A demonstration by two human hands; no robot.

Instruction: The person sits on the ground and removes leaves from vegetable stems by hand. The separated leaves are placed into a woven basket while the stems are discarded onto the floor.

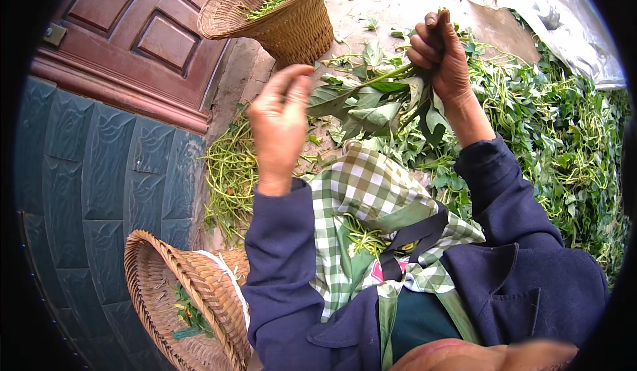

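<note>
My right hand [438,55] is closed around a bunch of broad green leaves on stalks [371,102], which look like sweet potato leaves. The leaves hang to the left of the fist, and a stem tip pokes out above the thumb. Left of the bunch, my left hand [281,117] is raised and blurred, thumb and forefinger close together; whether something is pinched there is unclear. On my lap a green-and-white checked apron [371,182] lies bunched, with cut green stalks [366,239] gathered in its fold. A black strap [415,236] crosses it.
A flared wicker basket [308,27] holding green stalks stands ahead. Another woven basket [189,286] with leaves sits at lower left. Loose stalks [229,172] lie along the tiled wall [109,172]. Leafy vines [542,147] cover the ground at right, beside plastic sheeting [572,27]. A panelled door [144,27] is upper left.
</note>
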